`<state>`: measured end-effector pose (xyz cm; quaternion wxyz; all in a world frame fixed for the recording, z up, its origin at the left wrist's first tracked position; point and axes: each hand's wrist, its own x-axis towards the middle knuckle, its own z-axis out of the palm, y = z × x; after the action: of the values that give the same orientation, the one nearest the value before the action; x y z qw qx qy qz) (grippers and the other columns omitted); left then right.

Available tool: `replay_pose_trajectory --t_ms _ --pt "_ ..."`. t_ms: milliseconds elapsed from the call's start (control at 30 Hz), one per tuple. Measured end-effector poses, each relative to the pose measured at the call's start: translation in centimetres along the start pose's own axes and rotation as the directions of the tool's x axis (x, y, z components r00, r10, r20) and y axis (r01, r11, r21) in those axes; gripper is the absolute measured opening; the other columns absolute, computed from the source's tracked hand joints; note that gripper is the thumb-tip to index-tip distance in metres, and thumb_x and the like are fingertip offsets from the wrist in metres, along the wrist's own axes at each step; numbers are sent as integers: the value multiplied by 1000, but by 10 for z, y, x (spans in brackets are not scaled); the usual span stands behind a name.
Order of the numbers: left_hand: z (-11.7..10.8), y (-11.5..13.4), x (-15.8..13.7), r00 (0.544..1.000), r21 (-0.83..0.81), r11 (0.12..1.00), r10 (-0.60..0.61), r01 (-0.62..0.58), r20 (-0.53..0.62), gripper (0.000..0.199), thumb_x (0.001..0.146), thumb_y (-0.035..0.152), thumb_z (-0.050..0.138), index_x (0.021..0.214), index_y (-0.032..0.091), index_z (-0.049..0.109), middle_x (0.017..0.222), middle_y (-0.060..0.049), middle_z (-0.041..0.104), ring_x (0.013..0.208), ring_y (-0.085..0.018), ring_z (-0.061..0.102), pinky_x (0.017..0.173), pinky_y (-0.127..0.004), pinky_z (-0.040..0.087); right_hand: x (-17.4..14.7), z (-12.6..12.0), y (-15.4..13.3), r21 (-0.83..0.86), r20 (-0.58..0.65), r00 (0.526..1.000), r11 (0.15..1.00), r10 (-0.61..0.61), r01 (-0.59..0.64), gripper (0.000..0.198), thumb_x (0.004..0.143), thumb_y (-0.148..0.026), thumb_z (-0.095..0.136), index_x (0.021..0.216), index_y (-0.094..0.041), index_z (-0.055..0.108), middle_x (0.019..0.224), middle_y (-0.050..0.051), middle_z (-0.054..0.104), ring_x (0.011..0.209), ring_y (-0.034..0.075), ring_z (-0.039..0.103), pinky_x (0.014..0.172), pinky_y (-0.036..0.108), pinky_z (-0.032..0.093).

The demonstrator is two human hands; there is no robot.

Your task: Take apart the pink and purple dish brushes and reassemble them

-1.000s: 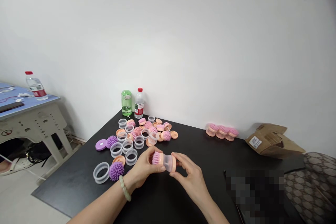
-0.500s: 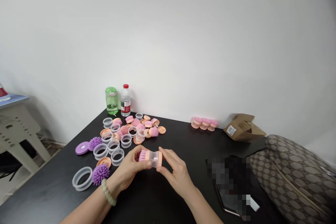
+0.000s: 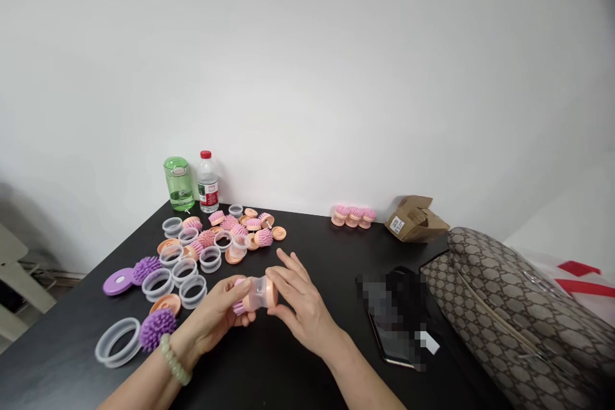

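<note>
The left hand [image 3: 218,314] held a brush [image 3: 259,293] on its side by the pink end [image 3: 239,309], and the right hand [image 3: 302,309] held the peach end [image 3: 272,293]. Clear rings [image 3: 210,267] and purple heads [image 3: 157,329] lay on the black table [image 3: 259,365]. Three brushes [image 3: 353,216] stood by the wall [image 3: 307,77] (all in a row), and a box [image 3: 414,221] sat near a big bag [image 3: 509,314].

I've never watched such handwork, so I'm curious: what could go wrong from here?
The held brush lies sideways between the left hand and right hand, so it might slip. The bracelet is close to a purple brush head and might knock it. The bottle stands near loose parts; if bumped, it could topple onto them.
</note>
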<state>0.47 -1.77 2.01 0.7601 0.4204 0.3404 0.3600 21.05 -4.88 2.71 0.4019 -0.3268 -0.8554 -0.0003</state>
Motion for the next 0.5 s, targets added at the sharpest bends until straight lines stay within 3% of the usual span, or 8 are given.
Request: replay_pose_trajectory --t_ms 200,367,500 --pt "1 -6 4 993 -114 987 -119 117 -6 51 68 60 81 75 12 66 58 -1 63 45 -8 54 45 -17 39 3 -6 -3 -16 47 998 999 -40 41 46 100 -14 48 145 -22 43 137 9 61 149 28 30 119 61 27" --pt "3 2 -2 1000 -21 1000 14 -14 13 43 71 51 83 86 15 64 71 1 62 60 -10 57 58 -22 45 -2 1 -2 -27 -40 999 999 17 -18 51 97 -38 58 141 -14 48 117 15 67 134 32 49 112 59 39" --pt "5 12 -9 988 137 978 150 -155 45 41 67 38 88 92 18 64 83 1 61 77 -13 55 69 -23 44 -5 11 -2 41 -85 976 979 203 -200 51 97 -53 50 128 -14 60 105 15 70 117 31 59 98 50 53"
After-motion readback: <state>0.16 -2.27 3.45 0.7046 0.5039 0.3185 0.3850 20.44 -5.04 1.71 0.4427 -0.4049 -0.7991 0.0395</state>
